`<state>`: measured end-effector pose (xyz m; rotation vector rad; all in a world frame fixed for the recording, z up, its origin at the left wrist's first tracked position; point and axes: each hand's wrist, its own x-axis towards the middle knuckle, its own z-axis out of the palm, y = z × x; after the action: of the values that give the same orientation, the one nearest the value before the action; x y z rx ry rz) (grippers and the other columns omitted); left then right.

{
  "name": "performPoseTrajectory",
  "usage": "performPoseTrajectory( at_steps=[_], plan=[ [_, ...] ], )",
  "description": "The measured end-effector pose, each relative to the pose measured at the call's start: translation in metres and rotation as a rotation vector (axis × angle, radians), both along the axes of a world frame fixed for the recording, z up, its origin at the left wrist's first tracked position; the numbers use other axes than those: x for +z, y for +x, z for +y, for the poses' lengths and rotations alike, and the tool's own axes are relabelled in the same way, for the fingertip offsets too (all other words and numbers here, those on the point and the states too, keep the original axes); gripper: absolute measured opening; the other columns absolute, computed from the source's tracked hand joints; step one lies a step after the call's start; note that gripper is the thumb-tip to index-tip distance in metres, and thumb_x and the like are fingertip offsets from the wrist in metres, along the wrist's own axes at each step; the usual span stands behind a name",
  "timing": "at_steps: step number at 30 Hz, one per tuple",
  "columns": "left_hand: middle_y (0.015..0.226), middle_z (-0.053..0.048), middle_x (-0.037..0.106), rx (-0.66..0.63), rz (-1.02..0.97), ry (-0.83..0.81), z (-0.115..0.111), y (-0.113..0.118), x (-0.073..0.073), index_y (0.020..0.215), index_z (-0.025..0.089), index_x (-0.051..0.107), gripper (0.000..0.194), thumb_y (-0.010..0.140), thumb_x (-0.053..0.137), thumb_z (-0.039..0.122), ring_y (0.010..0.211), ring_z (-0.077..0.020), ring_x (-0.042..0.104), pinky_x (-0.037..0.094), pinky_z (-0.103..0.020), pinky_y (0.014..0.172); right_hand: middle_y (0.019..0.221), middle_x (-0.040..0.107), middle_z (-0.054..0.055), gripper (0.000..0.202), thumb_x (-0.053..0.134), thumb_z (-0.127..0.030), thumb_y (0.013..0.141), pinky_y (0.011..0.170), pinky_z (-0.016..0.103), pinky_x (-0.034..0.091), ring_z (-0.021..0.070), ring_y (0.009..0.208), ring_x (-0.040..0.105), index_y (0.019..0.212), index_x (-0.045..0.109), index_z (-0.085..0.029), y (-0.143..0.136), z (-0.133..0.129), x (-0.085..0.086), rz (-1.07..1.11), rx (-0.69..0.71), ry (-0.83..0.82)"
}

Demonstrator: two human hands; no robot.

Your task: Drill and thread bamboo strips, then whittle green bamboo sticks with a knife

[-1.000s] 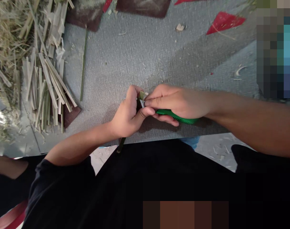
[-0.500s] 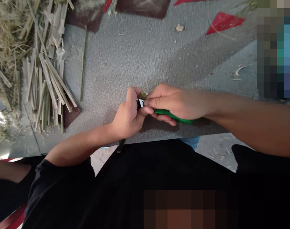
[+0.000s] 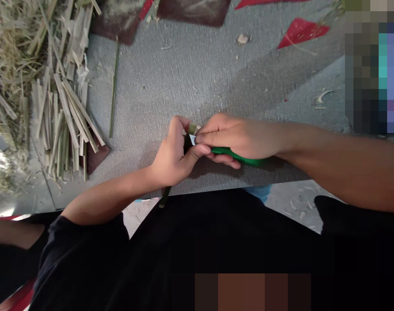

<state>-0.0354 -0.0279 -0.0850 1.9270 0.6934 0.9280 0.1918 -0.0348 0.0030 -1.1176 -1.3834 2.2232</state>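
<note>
My left hand (image 3: 175,155) is closed on a green plant strip (image 3: 193,128), whose upper end shows between the hands. The strip's dark lower end sticks out below the left wrist, over the table edge. My right hand (image 3: 237,137) is wrapped round a green-handled knife (image 3: 224,150), with its pale blade (image 3: 192,139) pointing left. The blade lies close to the strip, between the two hands; whether it cuts in is too small to tell. The left thumb touches the right fingers.
On the grey table (image 3: 184,73), cut strips (image 3: 65,125) and fibrous shavings (image 3: 12,39) are heaped at the left. A single thin stem (image 3: 114,90) lies beside them. Dark sheets (image 3: 193,11) and a red scrap (image 3: 302,32) lie at the back. A person's arm (image 3: 14,233) shows lower left.
My left index finger and knuckles have shifted slightly up and left. Both hands keep their grip, and the knife stays in nearly the same place.
</note>
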Motion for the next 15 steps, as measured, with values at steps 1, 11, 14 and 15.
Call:
performPoseTrajectory(
  at_steps=[1,11,14,15],
  plan=[
    [0.095,0.004,0.062,0.001,0.002,0.008,-0.0001,0.0002,0.0003,0.124,0.025,0.05,0.061,0.104,0.071,0.079,0.067,-0.0096,0.057,0.047,-0.032,0.063,0.054,0.051,-0.002,0.047,0.054,-0.024,0.122,0.05,0.022,0.037,0.008,0.044,0.047,0.076,0.055,-0.017,0.0003,0.0004,0.0008,0.001,0.01,-0.007],
    [0.091,0.004,0.061,-0.021,-0.021,-0.02,0.0012,0.0001,0.0048,0.123,0.026,0.049,0.059,0.106,0.065,0.081,0.068,-0.011,0.057,0.046,-0.032,0.063,0.054,0.051,-0.003,0.047,0.056,-0.026,0.123,0.049,0.021,0.038,0.0076,0.044,0.046,0.077,0.055,-0.017,-0.004,-0.002,0.0009,0.021,-0.05,-0.016],
    [0.092,0.004,0.06,-0.039,-0.033,-0.016,0.0017,-0.0011,0.0023,0.124,0.026,0.049,0.062,0.103,0.07,0.081,0.067,-0.012,0.057,0.047,-0.034,0.064,0.053,0.05,-0.003,0.047,0.056,-0.025,0.122,0.048,0.021,0.036,0.0079,0.043,0.046,0.075,0.055,-0.017,-0.0008,0.0003,0.0005,0.029,0.011,-0.051],
    [0.091,0.004,0.059,-0.041,-0.032,-0.018,0.0017,-0.0015,0.0016,0.124,0.026,0.049,0.061,0.104,0.069,0.08,0.066,-0.0118,0.056,0.047,-0.034,0.063,0.054,0.05,-0.003,0.047,0.057,-0.027,0.122,0.048,0.022,0.036,0.0082,0.043,0.046,0.076,0.056,-0.017,-0.0006,0.0006,0.0007,0.03,0.016,-0.056]
  ],
)
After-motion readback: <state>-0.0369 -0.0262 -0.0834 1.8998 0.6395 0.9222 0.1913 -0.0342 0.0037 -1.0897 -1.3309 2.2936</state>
